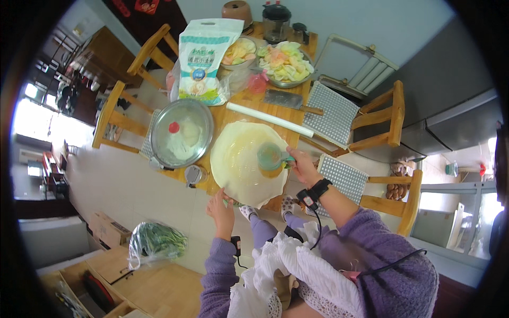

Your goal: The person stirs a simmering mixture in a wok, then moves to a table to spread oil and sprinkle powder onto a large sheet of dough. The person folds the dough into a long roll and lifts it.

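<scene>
A large round sheet of rolled dough (234,159) lies at the table's near edge, its surface glossy with what looks like oil. My right hand (304,167) grips the handle of a small greenish transparent cup (270,156) over the right part of the dough. At the dough's lower left edge is my left hand (220,210), its fingertips touching the rim; whether it pinches the dough is unclear. A white rolling pin (270,119) lies just beyond the sheet. Left of the dough stands a steel basin with a clear lid and red knob (173,127), dough and flour showing inside.
Beyond the rolling pin lies a cleaver (284,98). Farther back stand a flour bag (204,59) and a bowl of colourful dough wrappers or leaves (286,65). A lidded glass jar (195,175) sits at the near left table edge. Wooden chairs (377,117) flank the table.
</scene>
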Demonstrator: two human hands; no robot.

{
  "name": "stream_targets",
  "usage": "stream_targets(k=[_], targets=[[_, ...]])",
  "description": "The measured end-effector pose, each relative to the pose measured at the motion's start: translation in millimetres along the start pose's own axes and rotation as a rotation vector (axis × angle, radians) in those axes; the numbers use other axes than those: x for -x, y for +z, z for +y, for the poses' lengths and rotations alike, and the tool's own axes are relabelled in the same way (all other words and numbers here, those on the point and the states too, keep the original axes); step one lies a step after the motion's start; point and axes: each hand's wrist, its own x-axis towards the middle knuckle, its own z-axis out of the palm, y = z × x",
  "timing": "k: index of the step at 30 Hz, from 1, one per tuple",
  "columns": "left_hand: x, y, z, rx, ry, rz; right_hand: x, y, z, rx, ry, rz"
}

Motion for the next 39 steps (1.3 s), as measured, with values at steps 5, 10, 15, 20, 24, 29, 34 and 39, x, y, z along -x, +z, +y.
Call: stream_targets(k=[5, 10, 15, 20, 24, 29, 34, 39], targets=[[-13, -9, 22, 0.029, -0.039, -0.116, 3, 1, 0, -0.104, -0.070, 0.033], [-19, 1, 41, -0.027, 0.184, 0.048, 8, 2, -5, -0.110, -0.086, 0.054], [-23, 11, 35, -0.161, 0.174, -0.091, 9, -2, 0, -0.160, -0.081, -0.010], [-23, 7, 38, -0.126, 0.098, -0.186, 3, -24, 9, -0.240, -0.117, -0.083], [-25, 0, 51, -0.052, 0.135, -0.159, 0, -38, 10, -0.253, -0.114, -0.044], [-41, -7, 48, -0.063, 0.278, -0.192, -3, -32, 8, -0.277, -0.191, 0.078], [-56, -17, 29, 0.017, 0.274, -0.178, -15, -18, 1, -0.345, -0.172, 0.079], [-66, -36, 11, 0.096, 0.235, -0.228, -38, 1, -10, -0.313, -0.297, -0.014]])
